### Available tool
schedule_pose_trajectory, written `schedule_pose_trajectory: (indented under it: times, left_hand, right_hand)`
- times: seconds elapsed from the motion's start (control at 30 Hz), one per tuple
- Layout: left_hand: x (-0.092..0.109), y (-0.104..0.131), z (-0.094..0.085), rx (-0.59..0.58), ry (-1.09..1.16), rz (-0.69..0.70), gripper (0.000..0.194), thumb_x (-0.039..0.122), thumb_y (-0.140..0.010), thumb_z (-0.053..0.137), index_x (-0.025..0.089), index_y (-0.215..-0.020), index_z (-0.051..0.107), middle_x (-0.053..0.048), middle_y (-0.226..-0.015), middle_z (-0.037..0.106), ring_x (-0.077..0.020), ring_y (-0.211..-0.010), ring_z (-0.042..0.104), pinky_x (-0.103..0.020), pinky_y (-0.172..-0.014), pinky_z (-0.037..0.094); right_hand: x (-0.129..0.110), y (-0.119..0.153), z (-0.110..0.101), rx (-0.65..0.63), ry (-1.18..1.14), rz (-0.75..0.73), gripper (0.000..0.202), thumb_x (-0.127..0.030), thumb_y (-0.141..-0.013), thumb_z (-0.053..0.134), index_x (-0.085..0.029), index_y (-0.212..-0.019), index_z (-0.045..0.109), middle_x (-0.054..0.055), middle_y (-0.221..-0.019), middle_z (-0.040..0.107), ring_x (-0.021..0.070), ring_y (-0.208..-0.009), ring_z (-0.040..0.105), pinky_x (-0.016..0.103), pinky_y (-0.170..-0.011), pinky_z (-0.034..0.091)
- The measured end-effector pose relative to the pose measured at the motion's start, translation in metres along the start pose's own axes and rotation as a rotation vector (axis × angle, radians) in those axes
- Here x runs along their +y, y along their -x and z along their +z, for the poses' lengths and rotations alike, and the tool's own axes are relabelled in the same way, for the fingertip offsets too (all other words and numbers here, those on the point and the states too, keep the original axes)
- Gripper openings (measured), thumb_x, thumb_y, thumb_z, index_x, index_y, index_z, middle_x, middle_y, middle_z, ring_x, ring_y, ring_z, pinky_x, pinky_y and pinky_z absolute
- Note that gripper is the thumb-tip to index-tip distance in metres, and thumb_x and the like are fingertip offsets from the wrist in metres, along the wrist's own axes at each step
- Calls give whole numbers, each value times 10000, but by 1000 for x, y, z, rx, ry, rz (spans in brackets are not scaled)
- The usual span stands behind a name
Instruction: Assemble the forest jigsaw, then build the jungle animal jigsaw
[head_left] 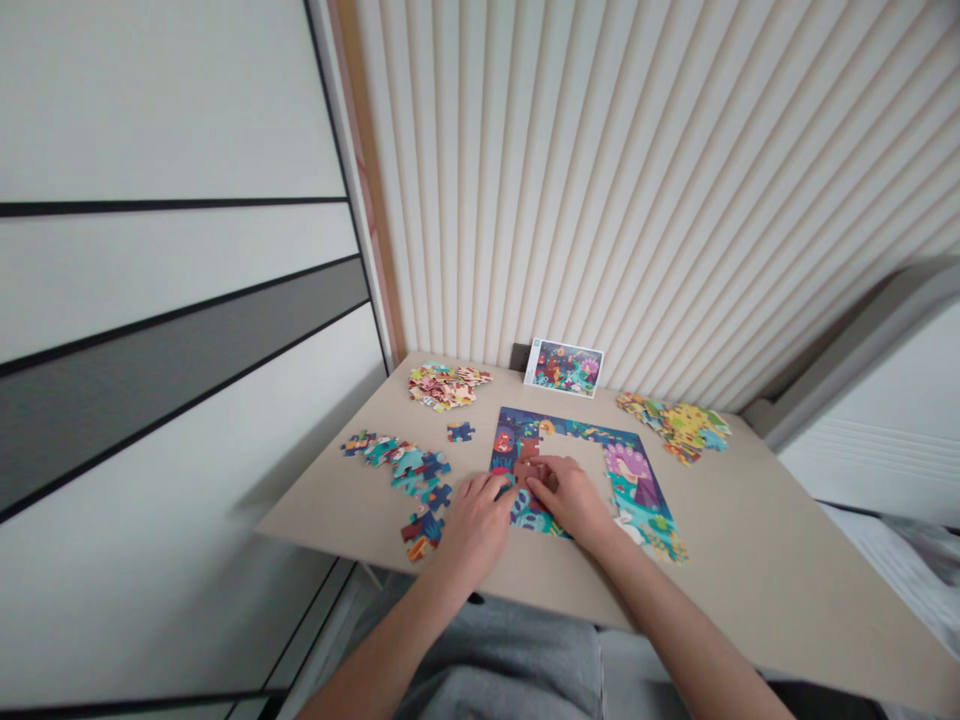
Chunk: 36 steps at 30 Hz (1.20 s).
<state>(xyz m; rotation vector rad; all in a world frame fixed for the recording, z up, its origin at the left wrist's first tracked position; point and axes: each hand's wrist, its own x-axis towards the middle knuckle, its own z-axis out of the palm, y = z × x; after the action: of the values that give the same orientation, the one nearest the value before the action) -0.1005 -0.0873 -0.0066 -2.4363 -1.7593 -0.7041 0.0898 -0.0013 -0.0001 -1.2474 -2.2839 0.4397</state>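
We log, left to right, a white panelled wall (187,110) with dark strips, a cream pleated screen (517,180) behind, and a beige worktop (742,550) carrying loose puzzle pieces (409,467), a picture card (566,368) and a yellowish pile (684,427). The partly joined puzzle (634,475) lies flat mid-worktop: blue, teal and purple, with a gap inside showing the surface. Left hand (478,515) and right hand (574,497) touch its left side around a reddish-brown patch, each grip narrow; we cannot tell if either holds a piece.

From head height, the view faces down across the table (750,560)
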Motion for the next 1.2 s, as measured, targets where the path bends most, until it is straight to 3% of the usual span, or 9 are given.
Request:
schedule_pose_trajectory:
  times: [0.1,0.37,0.6,0.77,1.07,1.2]
  left_hand:
    - [1,-1,-1,-16,-7,5,311,117,-936,567,232,-1209,664,-61,-1207,645,-249,-1166,543,-420,-1016,443]
    - [-1,-3,1,-44,3,30,339,132,-946,534,218,-1251,654,-71,-1278,649,-253,-1229,519,-427,-1051,412]
    - [-1,-4,1,-50,12,51,354,150,-934,551,194,-1273,643,-78,-1277,662,-252,-1268,506,-435,-1079,389]
    - [1,-3,1,-45,-18,56,339,162,-966,513,196,-1278,641,-89,-1260,669,-245,-1258,522,-429,-1062,401]
    - [4,-4,4,-45,-90,41,389,161,-964,503,162,-1342,595,-100,-1332,623,-254,-1234,528,-413,-1056,406]
    - [4,-4,3,-42,-115,45,367,167,-971,493,167,-1319,612,-113,-1311,616,-256,-1227,528,-420,-1048,411]
  right_hand:
    - [1,3,-1,11,87,-39,364,-328,-932,644,-252,-1288,663,78,-1002,662,236,-969,612,360,-890,492]
    - [-1,7,4,-9,233,-195,240,-298,-1011,548,-279,-1130,755,82,-1010,629,214,-958,595,342,-869,481]
    - [-14,5,-9,-73,388,-299,242,-275,-1033,506,-261,-1133,726,87,-1108,677,223,-1025,576,351,-869,427]
    - [-22,7,-16,-79,439,-310,260,-313,-1038,492,-245,-1177,702,96,-1124,680,233,-1031,580,370,-889,404]
    - [-28,9,-7,-50,462,-299,239,-280,-1035,490,-208,-1140,692,105,-1083,680,227,-1025,603,359,-918,421]
    - [-28,12,-8,-38,433,-311,299,-266,-1031,492,-231,-1286,643,118,-1169,664,238,-1065,594,371,-931,436]
